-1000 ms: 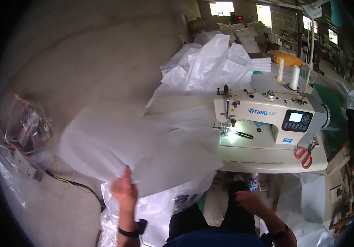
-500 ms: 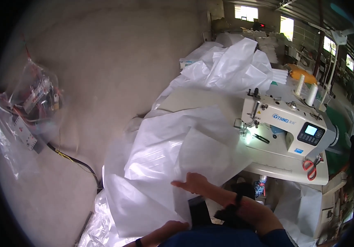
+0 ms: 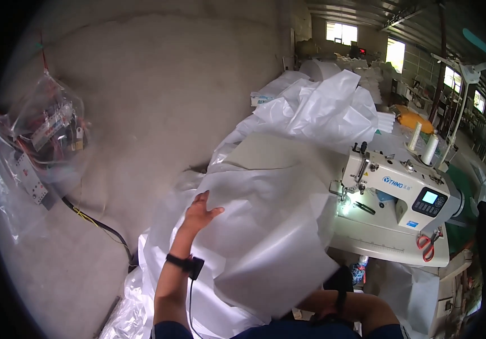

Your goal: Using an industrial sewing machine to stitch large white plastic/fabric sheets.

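A large white woven plastic sheet (image 3: pixel 265 226) is spread over my lap and across the left end of the sewing table (image 3: pixel 390 248). My left hand (image 3: pixel 200 212) grips the sheet's left edge, thumb on top, with a black band on the wrist. My right forearm (image 3: pixel 356 308) lies low at the bottom, under the sheet's lower corner. The sheet hides that hand, so its grip cannot be seen. A white sewing machine (image 3: pixel 401 186) stands to the right, its needle lamp lit beside the sheet's edge.
More crumpled white sheeting (image 3: pixel 322 107) is heaped behind the table and down to the floor. Red-handled scissors (image 3: pixel 426 246) and thread cones (image 3: pixel 429 150) sit by the machine. A bagged electrical box (image 3: pixel 45 135) hangs on the left wall with a black cable (image 3: pixel 96 223).
My left hand has risen and taken the sheet's left edge. The sheet now lies flatter over the table end. My right arm has dropped below the sheet.
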Available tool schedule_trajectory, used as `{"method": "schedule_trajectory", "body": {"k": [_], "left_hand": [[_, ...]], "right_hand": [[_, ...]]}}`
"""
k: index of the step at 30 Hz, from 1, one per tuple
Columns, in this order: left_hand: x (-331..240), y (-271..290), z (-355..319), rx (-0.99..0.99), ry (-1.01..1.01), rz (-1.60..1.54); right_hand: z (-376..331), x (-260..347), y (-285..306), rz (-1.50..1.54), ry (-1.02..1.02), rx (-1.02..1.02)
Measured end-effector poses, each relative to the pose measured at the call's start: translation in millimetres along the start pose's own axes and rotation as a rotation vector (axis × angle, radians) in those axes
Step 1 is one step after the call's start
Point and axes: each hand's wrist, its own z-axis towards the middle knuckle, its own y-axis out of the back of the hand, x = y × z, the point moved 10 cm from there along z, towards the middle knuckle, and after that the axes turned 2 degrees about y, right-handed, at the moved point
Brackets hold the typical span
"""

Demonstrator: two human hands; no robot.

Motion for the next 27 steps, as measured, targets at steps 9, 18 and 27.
{"method": "schedule_trajectory", "body": {"k": [9, 18, 27], "left_hand": [[184, -101, 28, -0.135, 0.694, -0.02], [294, -32, 36, -0.412, 0.357, 0.207], [262, 72, -1, -0.432, 0.611, 0.554]], "right_hand": [[-164, -157, -16, 1.392, -0.718, -1.084], [-133, -182, -49, 1.345, -0.816, -0.965], [-111, -191, -81, 1.566, -0.828, -0.931]]}}
